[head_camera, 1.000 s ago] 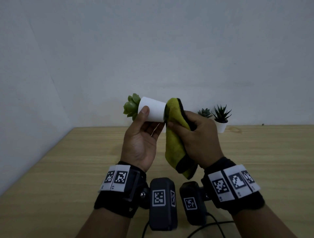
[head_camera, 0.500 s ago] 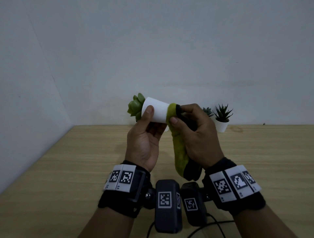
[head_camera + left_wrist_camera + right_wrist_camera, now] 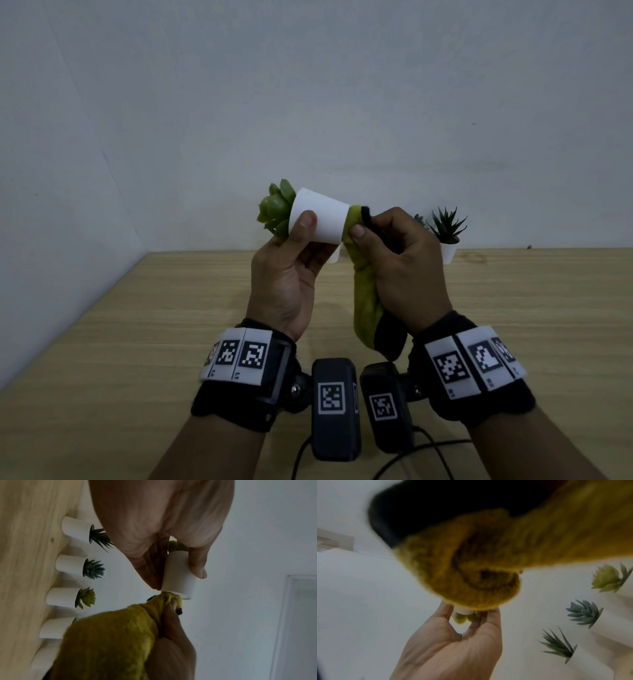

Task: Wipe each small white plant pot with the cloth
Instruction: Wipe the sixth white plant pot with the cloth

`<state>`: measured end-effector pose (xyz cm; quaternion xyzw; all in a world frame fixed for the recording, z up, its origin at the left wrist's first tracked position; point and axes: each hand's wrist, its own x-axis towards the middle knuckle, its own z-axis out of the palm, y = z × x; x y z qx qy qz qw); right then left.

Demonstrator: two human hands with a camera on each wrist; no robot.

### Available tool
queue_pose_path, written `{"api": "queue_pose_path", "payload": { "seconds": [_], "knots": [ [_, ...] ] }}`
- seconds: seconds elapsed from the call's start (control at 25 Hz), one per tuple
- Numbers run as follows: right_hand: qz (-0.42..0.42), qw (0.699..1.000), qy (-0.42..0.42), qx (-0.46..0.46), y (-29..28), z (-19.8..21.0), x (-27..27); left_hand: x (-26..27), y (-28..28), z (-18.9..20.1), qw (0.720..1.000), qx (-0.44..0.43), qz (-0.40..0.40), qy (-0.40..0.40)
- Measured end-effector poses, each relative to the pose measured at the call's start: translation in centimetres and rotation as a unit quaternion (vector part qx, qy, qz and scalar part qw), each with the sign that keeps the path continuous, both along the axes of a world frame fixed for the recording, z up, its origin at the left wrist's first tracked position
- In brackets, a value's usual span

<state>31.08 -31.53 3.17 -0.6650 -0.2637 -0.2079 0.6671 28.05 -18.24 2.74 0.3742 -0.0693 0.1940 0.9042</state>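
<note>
My left hand (image 3: 313,240) holds a small white pot (image 3: 322,219) on its side in the air, thumb in front and fingers behind. Its green succulent (image 3: 275,209) points left. My right hand (image 3: 371,233) pinches a bunched yellow-green cloth (image 3: 366,291) with a black edge against the pot's base. The rest of the cloth hangs down past my right wrist. In the left wrist view the cloth (image 3: 111,635) meets the bottom rim of the pot (image 3: 180,574). In the right wrist view the cloth (image 3: 471,568) hides nearly all of the pot.
Several other white pots with small plants (image 3: 72,566) stand in a row on the wooden table (image 3: 137,342) against the back wall; one spiky plant's pot (image 3: 448,251) shows behind my right hand. A side wall closes the table's left.
Both hands have lifted slightly with the pot. The cloth, earlier spread over the pot's base, is now bunched narrower under my right thumb and fingers at the base rim.
</note>
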Motion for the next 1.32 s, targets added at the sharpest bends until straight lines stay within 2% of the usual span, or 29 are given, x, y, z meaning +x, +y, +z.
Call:
{"api": "queue_pose_path", "payload": {
  "seconds": [0.08,0.16,0.24,0.32,0.44,0.52,0.6,0.64,0.72,0.8,0.96,1.12,1.24,1.32],
  "knots": [
    [0.022,0.999,0.014,-0.028,-0.2,0.2,0.0,0.1,0.1,-0.2,1.0,0.0,0.009,0.013],
    [0.048,0.998,0.019,-0.019,-0.4,0.4,-0.2,0.2,0.2,-0.4,0.999,0.013,0.023,0.025],
    [0.016,1.0,0.025,0.01,-0.4,0.4,0.1,0.4,0.2,-0.4,0.998,0.037,0.035,0.031],
    [-0.03,0.999,0.042,0.002,-0.4,0.2,0.6,0.3,0.0,-0.3,0.997,0.056,0.04,0.025],
    [-0.041,0.998,0.055,0.002,-1.2,0.5,0.6,0.3,0.1,-0.2,0.996,0.074,0.055,0.014],
    [0.002,1.0,0.022,0.002,-1.7,1.0,0.2,0.2,0.6,-0.2,0.994,0.091,0.061,0.012],
    [0.029,0.997,-0.043,-0.062,-1.8,1.5,-0.4,0.1,0.8,-0.2,0.992,0.115,0.055,0.005],
    [0.021,0.994,-0.07,-0.082,-1.7,1.6,-0.5,0.0,0.8,-0.2,0.991,0.129,0.044,0.0],
    [-0.013,0.994,-0.081,-0.068,-1.7,1.6,-0.4,0.0,0.6,-0.2,0.988,0.152,0.02,-0.007],
    [-0.019,0.997,-0.057,-0.056,-1.9,1.6,-0.1,0.1,0.6,-0.2,0.989,0.144,0.014,-0.004],
    [0.056,0.994,-0.039,-0.08,-1.8,1.5,-0.7,0.2,0.3,-0.4,0.992,0.121,0.014,0.023],
    [0.009,0.998,-0.052,-0.033,-1.1,1.5,-0.7,0.2,0.3,-0.4,0.992,0.123,0.004,0.027],
    [0.036,0.996,-0.036,-0.072,-1.4,1.4,-0.8,0.3,0.9,-0.3,0.996,0.088,0.007,0.018],
    [0.035,0.997,-0.039,-0.057,-1.3,1.3,-0.8,0.2,0.9,-0.1,0.994,0.104,0.004,0.013]
  ]
}}
